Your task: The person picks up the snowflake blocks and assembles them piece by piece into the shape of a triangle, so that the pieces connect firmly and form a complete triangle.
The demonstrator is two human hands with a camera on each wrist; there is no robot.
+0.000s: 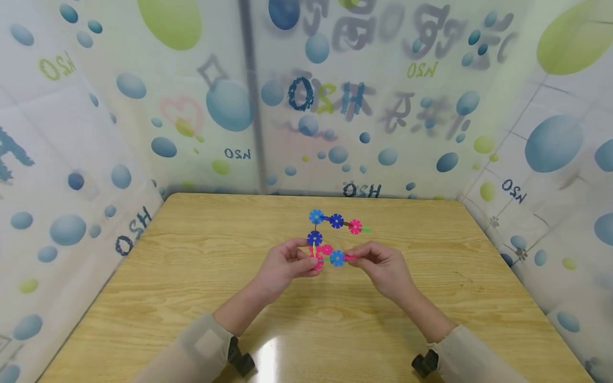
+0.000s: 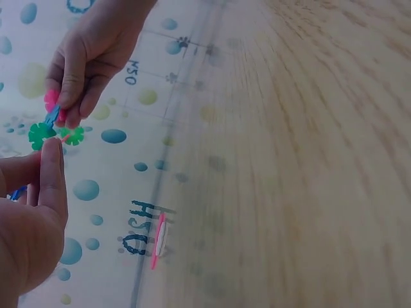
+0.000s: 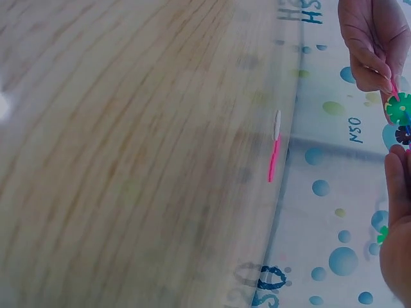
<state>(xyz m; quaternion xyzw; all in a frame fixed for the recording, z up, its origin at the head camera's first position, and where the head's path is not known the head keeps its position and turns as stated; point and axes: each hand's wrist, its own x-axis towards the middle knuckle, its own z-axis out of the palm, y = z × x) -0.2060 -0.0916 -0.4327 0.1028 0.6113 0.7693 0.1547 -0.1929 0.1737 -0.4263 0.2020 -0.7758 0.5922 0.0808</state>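
A chain of linked plastic snowflake discs (image 1: pixel 337 258) in blue, pink and green is held up between both hands over the table. My left hand (image 1: pixel 282 268) pinches it at a pink disc between thumb and fingers. At the chain's right end my right hand (image 1: pixel 385 266) pinches another pink disc (image 2: pixel 51 99), next to a light blue one. From the left hand the chain runs away through a dark blue disc (image 1: pixel 314 238), then bends right to a far pink disc (image 1: pixel 355 226). In the right wrist view a green disc (image 3: pixel 399 109) shows below the left fingers.
The wooden table (image 1: pixel 191 239) spreads beneath both hands. Fabric walls (image 1: pixel 287 143) with bubble prints enclose its back and sides. A thin pink and white shape (image 3: pixel 274 147) appears along the tabletop in both wrist views. Black wrist cameras (image 1: pixel 241 359) sit at the cuffs.
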